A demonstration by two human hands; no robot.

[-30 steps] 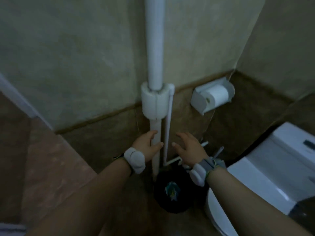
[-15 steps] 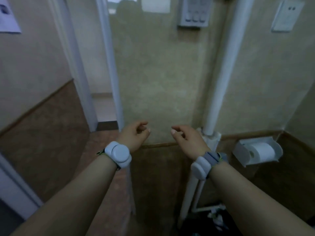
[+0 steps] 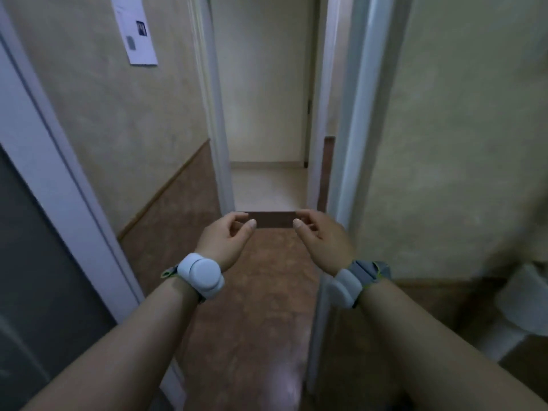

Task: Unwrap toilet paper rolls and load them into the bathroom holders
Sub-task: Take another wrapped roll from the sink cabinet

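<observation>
Loosely curled: left hand (image 3: 226, 243), right hand (image 3: 323, 243) (facing doorway (image 3: 267, 120))

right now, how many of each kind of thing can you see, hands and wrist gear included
hands: 2, left hand and right hand
white wrist pucks: 2
paper notice on wall: 1
total: 5

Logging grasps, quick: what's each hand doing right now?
Left hand: open, loosely curled, holding nothing.
Right hand: open, loosely curled, holding nothing.
</observation>
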